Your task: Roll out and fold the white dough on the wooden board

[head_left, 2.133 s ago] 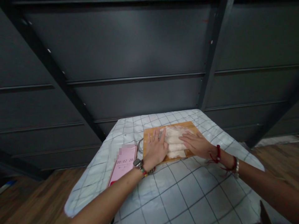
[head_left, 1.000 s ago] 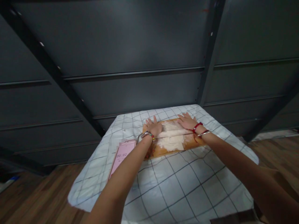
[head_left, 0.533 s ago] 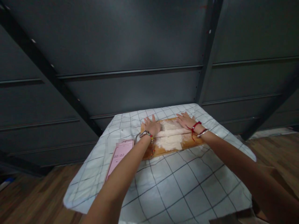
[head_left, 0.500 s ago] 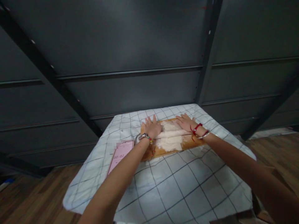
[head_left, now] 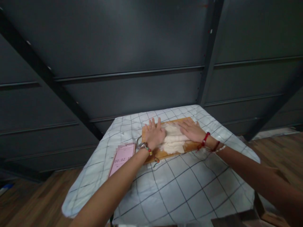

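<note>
A wooden board point(head_left: 163, 155) lies on the table, dusted with flour. On it is a flat, pale sheet of dough point(head_left: 174, 147). Across the sheet runs a long whitish roll point(head_left: 176, 139); I cannot tell whether it is rolled dough or a floured rolling pin. My left hand point(head_left: 155, 135) presses palm down at the roll's left end, fingers spread. My right hand point(head_left: 191, 130) lies flat over its right end, fingers stretched out. Both palms hide the ends of the roll.
A pink phone point(head_left: 123, 156) showing a timer lies left of the board, beside my left forearm. Part of a metal ring-like object point(head_left: 138, 141) shows by my left wrist. A white checked cloth point(head_left: 180, 183) covers the table. Dark panels point(head_left: 142, 91) stand behind.
Both hands have slid a little toward me over the board, still flat. More floury surface shows beyond the roll.
</note>
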{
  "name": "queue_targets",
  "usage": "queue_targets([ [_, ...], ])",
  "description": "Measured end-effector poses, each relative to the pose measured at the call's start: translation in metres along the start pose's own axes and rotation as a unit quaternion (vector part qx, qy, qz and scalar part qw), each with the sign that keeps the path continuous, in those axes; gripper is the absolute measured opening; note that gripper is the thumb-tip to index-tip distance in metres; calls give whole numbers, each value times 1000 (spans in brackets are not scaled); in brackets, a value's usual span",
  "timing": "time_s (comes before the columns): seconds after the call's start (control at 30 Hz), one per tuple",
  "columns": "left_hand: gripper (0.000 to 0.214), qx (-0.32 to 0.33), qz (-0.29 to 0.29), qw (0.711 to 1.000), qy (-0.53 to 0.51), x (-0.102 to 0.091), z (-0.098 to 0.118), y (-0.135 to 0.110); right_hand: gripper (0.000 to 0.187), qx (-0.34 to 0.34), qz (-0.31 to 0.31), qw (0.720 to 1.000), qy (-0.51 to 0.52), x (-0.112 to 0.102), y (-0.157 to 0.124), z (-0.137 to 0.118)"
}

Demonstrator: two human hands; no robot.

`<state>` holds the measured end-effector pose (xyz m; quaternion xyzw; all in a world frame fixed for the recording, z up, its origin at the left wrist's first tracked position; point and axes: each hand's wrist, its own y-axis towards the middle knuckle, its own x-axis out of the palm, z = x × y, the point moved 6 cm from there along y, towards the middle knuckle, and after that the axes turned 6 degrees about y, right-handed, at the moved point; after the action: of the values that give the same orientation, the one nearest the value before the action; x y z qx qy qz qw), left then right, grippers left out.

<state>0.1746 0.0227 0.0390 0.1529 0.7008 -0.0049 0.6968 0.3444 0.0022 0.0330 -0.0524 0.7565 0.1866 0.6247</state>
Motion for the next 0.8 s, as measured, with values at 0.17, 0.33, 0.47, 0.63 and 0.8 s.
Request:
queue_targets([
  [0.17,60,22,64,996,49,-4,8,-37,43,-99,54,992,-59,8,-34,-13],
  [0.33,58,25,67,997,37,-7,7,-40,45,-114,72,984,-115,3,-34,-13],
  [0.47,56,21,56,998,15,-4,5,-43,48,-91,88,980,-151,-1,-38,-15],
  [0.63,56,32,56,997,-38,0,-1,-47,50,-113,156,962,-191,-31,-45,-32],
  [0.8,57,42,44,996,-65,-1,-5,-54,50,-109,200,957,-180,-44,-52,-42],
])
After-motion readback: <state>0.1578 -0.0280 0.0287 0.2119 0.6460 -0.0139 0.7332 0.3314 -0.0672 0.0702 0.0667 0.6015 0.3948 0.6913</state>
